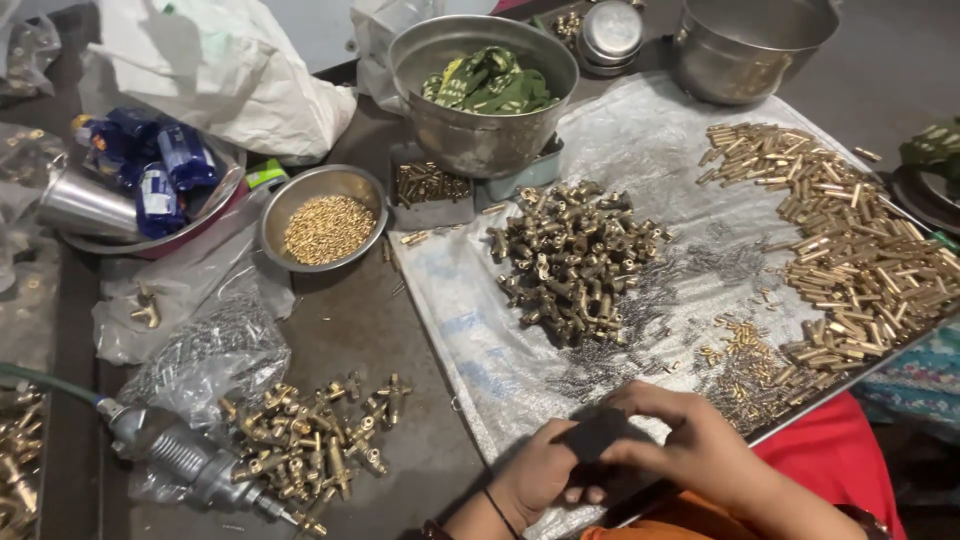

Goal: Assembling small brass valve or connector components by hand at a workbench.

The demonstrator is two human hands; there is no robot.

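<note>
Nothing fancy on this person: both forearms are bare, no sleeves reaching the wrists, no gloves or rings showing on the left hand (540, 472) or the right hand (700, 440). Only accessory is a thin dark band (497, 511) around the left wrist. Clothing underneath is bright red with an orange bit.

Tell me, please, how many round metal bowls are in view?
4: a small one holding brass bits, one holding green cloth, a large one top right, and one on the left holding blue packets.
</note>
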